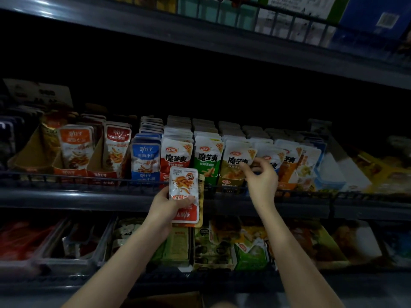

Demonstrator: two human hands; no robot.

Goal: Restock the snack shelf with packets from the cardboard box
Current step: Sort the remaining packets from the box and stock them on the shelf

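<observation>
- Head view: my left hand (165, 207) grips a small stack of at least 2 packets, with fingers and thumb curled round its lower half.
- Front of the stack is a red-and-white packet (183, 185) with its print upside down. The edge of a yellow packet (201, 196) shows just behind it on the right.
- The stack is upright in front of the shelf rail (89, 177), left of and lower than my right hand.
- My right hand (261, 181) is up at the snack shelf. Thumb and curled fingers pinch the top right corner of the front olive packet (233, 162).
- Left of that hand are the green row (208, 158), red row (176, 156) and blue row (145, 156), all standing upright behind the rail.
- Right of that hand is the orange row (288, 167), with the row next to my fingers partly hidden.
- Below both hands is the lower shelf (222, 243) with mixed snack bags, blurred.
- The brown edge of the cardboard box (169, 300) shows at the bottom, between my forearms. I can't see its contents.
</observation>
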